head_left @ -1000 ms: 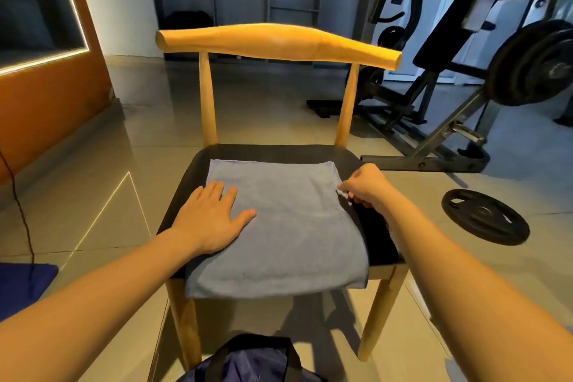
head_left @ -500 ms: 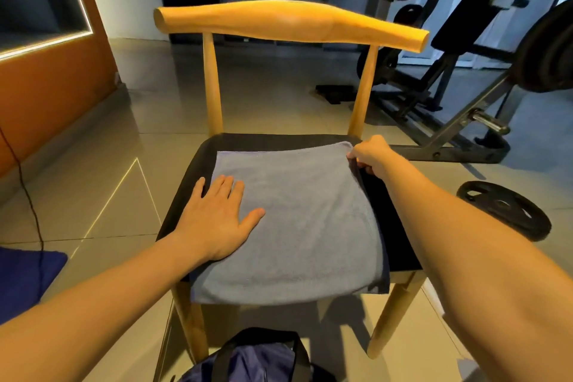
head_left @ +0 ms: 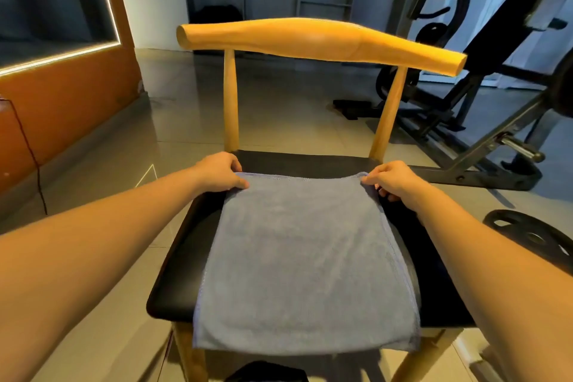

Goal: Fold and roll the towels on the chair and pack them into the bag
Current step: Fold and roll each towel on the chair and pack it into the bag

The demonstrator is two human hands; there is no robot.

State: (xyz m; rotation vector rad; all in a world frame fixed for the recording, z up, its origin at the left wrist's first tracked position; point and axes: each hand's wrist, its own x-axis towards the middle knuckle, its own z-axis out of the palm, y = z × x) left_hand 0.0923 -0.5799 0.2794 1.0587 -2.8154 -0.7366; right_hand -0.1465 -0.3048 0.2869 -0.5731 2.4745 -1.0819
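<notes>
A grey-blue towel (head_left: 297, 263) lies flat on the black seat of a wooden chair (head_left: 313, 40), its near edge hanging over the seat's front. My left hand (head_left: 220, 172) pinches the towel's far left corner. My right hand (head_left: 392, 178) pinches the far right corner. Both hands sit at the back of the seat, just in front of the backrest posts. A dark bag (head_left: 266, 374) shows only as a strip at the bottom edge, below the chair's front.
A weight bench and rack (head_left: 483, 121) stand to the right behind the chair. A black weight plate (head_left: 533, 239) lies on the tiled floor at the right. An orange wall panel (head_left: 62, 102) with a hanging cable is at the left.
My left hand lifted off the towel's left side and moved to its far left corner. My right hand stayed at the far right corner. The camera moved closer over the seat.
</notes>
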